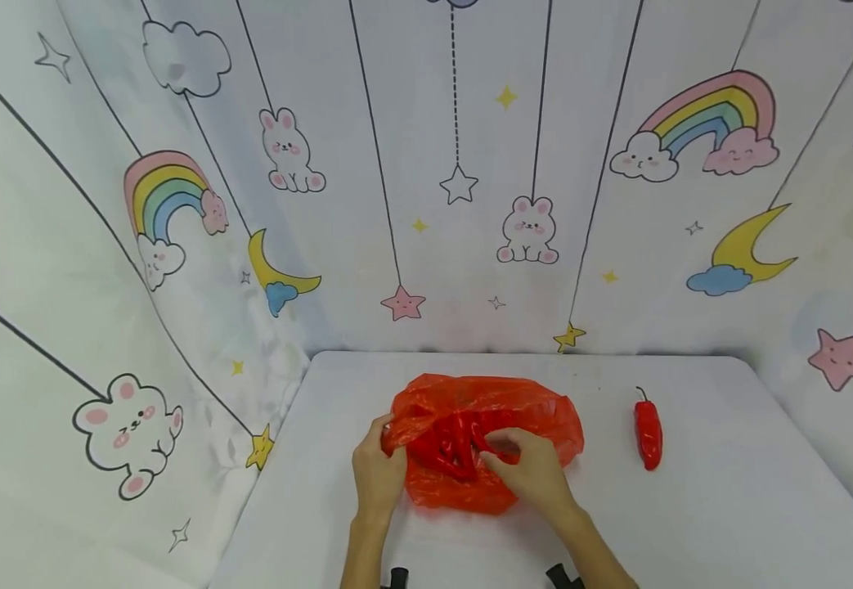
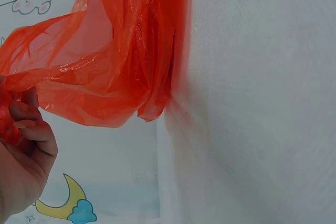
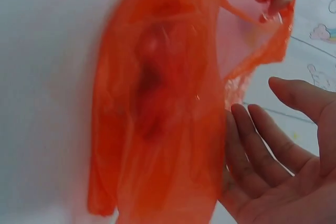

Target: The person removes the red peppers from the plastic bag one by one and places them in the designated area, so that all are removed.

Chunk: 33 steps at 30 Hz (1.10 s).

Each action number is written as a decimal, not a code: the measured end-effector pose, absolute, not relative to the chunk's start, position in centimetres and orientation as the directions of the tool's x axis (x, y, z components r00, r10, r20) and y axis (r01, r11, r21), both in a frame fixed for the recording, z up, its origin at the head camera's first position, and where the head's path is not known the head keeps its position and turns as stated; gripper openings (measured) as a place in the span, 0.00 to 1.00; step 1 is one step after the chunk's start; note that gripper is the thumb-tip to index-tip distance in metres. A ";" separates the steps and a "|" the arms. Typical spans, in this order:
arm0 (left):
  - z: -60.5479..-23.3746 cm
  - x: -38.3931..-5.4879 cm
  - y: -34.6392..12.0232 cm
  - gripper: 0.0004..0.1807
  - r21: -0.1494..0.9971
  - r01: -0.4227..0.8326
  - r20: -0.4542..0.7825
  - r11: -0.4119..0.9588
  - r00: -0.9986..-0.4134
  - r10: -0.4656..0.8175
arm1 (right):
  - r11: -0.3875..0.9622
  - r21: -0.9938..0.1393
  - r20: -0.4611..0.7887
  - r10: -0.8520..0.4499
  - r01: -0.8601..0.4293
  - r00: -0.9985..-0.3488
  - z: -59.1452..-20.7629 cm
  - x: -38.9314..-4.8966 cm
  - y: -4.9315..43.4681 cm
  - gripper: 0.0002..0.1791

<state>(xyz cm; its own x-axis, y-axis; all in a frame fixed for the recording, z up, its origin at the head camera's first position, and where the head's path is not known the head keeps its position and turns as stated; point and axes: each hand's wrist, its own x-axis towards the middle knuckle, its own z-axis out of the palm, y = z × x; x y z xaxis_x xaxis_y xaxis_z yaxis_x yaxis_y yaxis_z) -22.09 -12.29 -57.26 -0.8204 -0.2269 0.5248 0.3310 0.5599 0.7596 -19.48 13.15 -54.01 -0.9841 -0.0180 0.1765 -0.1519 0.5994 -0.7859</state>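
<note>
A patterned backdrop [image 1: 463, 270] rises behind the white counter [image 1: 706, 523]. On the counter sits a red plastic bag [image 1: 463, 495], its mouth facing the person. The left hand [image 1: 379, 476] grips its left edge with curled fingers; the right hand [image 1: 532, 474], fingers loosely spread and holding nothing, is at the mouth. Red peppers [image 1: 459, 442] lie inside; one single pepper [image 1: 648, 433] lies apart, right of the bag.

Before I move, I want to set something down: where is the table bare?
The white table is bare left of the red bag, out to the table's edge, and right of the loose red pepper; a narrower strip lies between bag and pepper. It's crowded at the bag, with the left hand and right hand there.
</note>
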 end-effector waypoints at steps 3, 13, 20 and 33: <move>-57.2 -22.1 -12.2 0.21 0.759 0.329 0.526 0.562 -0.818 -0.232 | 0.607 -0.780 0.164 -0.038 -0.153 -0.986 -54.5 -19.5 12.3 0.18; -57.5 -22.2 -12.4 0.22 0.750 0.330 0.532 0.573 -0.816 -0.226 | 0.640 -0.740 0.153 -0.140 -0.207 -0.978 -56.6 -19.4 9.6 0.21; -57.4 -22.3 -12.4 0.21 0.752 0.329 0.534 0.571 -0.813 -0.234 | 0.673 -0.705 0.174 -0.142 -0.224 -0.974 -57.3 -19.4 8.7 0.22; -57.3 -22.3 -12.4 0.22 0.750 0.334 0.536 0.571 -0.812 -0.230 | 0.736 -0.628 0.152 -0.204 -0.254 -0.967 -58.5 -20.4 8.2 0.17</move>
<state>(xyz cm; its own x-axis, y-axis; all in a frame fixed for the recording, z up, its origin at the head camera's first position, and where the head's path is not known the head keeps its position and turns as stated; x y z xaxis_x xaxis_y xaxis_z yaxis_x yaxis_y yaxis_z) -22.27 -12.35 -57.32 -0.8123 -0.2296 0.5362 0.3336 0.5711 0.7500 -20.35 8.21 -58.46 -0.9671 -0.2038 0.1519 -0.2537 0.7355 -0.6282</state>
